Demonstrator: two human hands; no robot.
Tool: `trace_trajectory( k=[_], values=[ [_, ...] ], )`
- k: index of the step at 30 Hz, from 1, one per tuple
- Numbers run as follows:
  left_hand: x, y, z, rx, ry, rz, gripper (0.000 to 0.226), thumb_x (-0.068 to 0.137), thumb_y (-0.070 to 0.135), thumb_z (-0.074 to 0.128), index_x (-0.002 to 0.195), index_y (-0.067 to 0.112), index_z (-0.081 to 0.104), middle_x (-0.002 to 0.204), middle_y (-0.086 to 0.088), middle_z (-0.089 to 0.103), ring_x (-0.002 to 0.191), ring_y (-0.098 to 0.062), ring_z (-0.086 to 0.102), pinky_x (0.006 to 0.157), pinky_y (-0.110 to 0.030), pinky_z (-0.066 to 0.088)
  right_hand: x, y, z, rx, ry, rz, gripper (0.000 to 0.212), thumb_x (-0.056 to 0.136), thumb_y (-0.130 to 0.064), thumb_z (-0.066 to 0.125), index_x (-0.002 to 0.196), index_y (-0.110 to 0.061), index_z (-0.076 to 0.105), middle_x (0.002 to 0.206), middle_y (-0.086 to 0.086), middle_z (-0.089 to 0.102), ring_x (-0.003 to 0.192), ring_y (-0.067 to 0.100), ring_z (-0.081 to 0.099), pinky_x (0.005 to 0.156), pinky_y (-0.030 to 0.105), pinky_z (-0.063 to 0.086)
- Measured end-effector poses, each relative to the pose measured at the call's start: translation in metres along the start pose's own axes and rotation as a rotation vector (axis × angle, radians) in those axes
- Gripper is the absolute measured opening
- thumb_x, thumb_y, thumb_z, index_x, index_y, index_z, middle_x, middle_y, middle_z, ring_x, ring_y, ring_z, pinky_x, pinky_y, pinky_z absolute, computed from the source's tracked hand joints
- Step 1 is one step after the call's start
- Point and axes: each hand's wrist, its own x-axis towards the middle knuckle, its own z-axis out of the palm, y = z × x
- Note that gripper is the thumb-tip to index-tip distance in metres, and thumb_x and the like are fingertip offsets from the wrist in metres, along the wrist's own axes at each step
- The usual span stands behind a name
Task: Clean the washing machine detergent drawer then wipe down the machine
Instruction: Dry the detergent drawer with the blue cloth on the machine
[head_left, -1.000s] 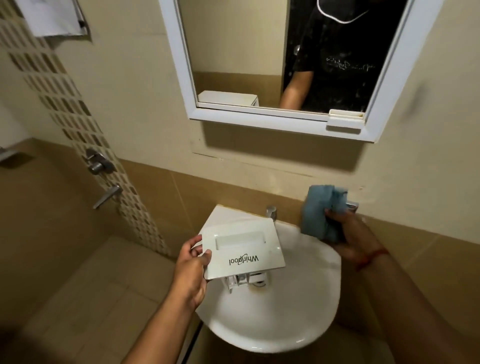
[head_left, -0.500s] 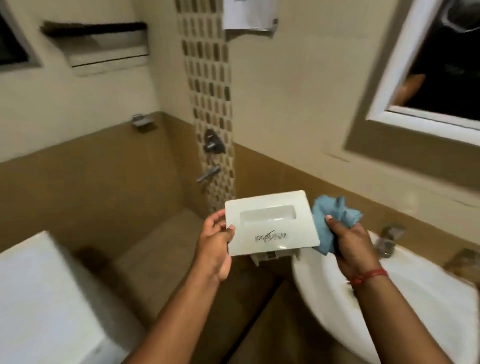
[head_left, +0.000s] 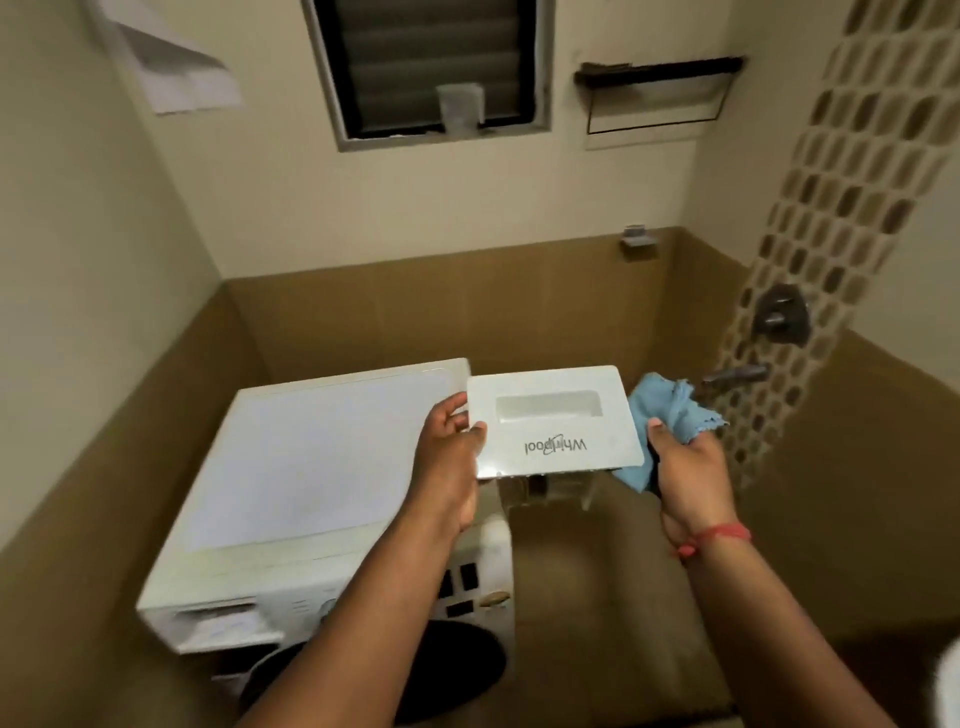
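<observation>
L hand (head_left: 451, 457) pinches detergent drawer (head_left: 553, 422) by its 9 o'clock edge, thumb on the face; R hand (head_left: 688, 475) curls round blue cloth (head_left: 670, 410) at 3; I'd aim for washing machine (head_left: 317, 467) slot at 7, keeping drawer level.

dim, warm indoor light from above; soft motion blur throughout, wide-angle bending at the edges, mild glare on the washing machine (head_left: 311, 467) top.
</observation>
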Motion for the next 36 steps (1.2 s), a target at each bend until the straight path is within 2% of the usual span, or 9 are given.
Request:
trace_trajectory(
  k=[7,13,17,22,27,30,32,34,36],
  values=[
    [-0.009,0.029,-0.129,-0.061,0.138,0.047,0.050,0.094,-0.010,0.041,0.131,0.022,0.053,0.121,0.002,0.064,0.105,-0.024,0.065,0.072,-0.039,0.052,-0.059,0.043,0.119,0.063,-0.161,0.080,0.019,0.097,-0.010,0.056,0.114,-0.010,0.065,0.105,0.006,0.073,0.088,0.020,0.073,0.068,0.030,0.059],
    [0.020,0.049,-0.225,-0.085,0.155,0.038,0.053,0.095,-0.008,0.041,0.136,0.024,0.051,0.122,0.010,0.065,0.108,-0.021,0.065,0.078,-0.038,0.051,-0.080,0.069,0.219,0.007,-0.217,0.107,0.024,0.096,-0.002,0.052,0.111,-0.014,0.067,0.106,0.004,0.073,0.094,0.023,0.071,0.082,0.041,0.058],
    [0.059,0.064,-0.293,-0.061,0.100,0.018,0.051,0.097,-0.006,0.042,0.134,0.028,0.049,0.123,0.011,0.063,0.110,-0.020,0.064,0.087,-0.046,0.051,-0.083,0.094,0.292,-0.024,-0.200,0.124,0.028,0.095,-0.003,0.051,0.111,-0.019,0.067,0.107,0.001,0.073,0.097,0.022,0.070,0.087,0.046,0.057],
    [0.105,0.077,-0.354,-0.023,0.042,-0.028,0.051,0.096,-0.002,0.046,0.134,0.031,0.048,0.126,0.009,0.061,0.113,-0.021,0.062,0.092,-0.052,0.050,-0.089,0.116,0.364,-0.035,-0.211,0.134,0.028,0.092,-0.004,0.055,0.109,-0.023,0.066,0.098,0.000,0.073,0.092,0.025,0.069,0.076,0.054,0.059],
    [0.134,0.082,-0.378,0.025,0.004,-0.005,0.054,0.096,0.003,0.051,0.140,0.033,0.044,0.128,0.010,0.059,0.111,-0.014,0.062,0.078,-0.034,0.054,-0.087,0.130,0.394,-0.079,-0.237,0.101,0.035,0.089,0.002,0.059,0.111,-0.024,0.062,0.106,0.010,0.072,0.099,0.033,0.069,0.082,0.057,0.057],
    [0.139,0.069,-0.383,0.016,-0.047,0.021,0.053,0.097,0.016,0.057,0.143,0.038,0.041,0.135,0.013,0.055,0.118,-0.010,0.058,0.082,-0.029,0.050,-0.081,0.138,0.393,-0.081,-0.251,0.101,0.038,0.091,0.002,0.059,0.119,-0.024,0.059,0.113,0.008,0.071,0.100,0.028,0.070,0.083,0.052,0.058],
    [0.140,0.056,-0.388,0.036,-0.075,0.061,0.059,0.088,0.040,0.066,0.141,0.044,0.040,0.144,0.014,0.049,0.127,-0.008,0.052,0.095,-0.032,0.046,-0.077,0.143,0.391,-0.067,-0.271,0.099,0.041,0.091,0.001,0.060,0.123,-0.024,0.059,0.115,0.005,0.071,0.102,0.026,0.069,0.084,0.050,0.058],
    [0.138,0.049,-0.393,0.065,-0.118,0.088,0.084,0.069,0.066,0.072,0.142,0.045,0.037,0.148,0.013,0.046,0.133,-0.009,0.047,0.105,-0.038,0.042,-0.072,0.146,0.390,-0.056,-0.291,0.100,0.043,0.091,0.001,0.061,0.125,-0.026,0.058,0.116,0.002,0.070,0.104,0.025,0.069,0.086,0.050,0.057],
    [0.134,0.044,-0.393,0.171,-0.207,0.085,0.100,0.062,0.072,0.073,0.147,0.038,0.033,0.147,0.008,0.048,0.137,-0.014,0.044,0.111,-0.043,0.036,-0.068,0.151,0.390,-0.062,-0.306,0.113,0.045,0.091,-0.002,0.063,0.127,-0.026,0.056,0.119,0.002,0.069,0.105,0.025,0.068,0.088,0.053,0.056]
  ],
)
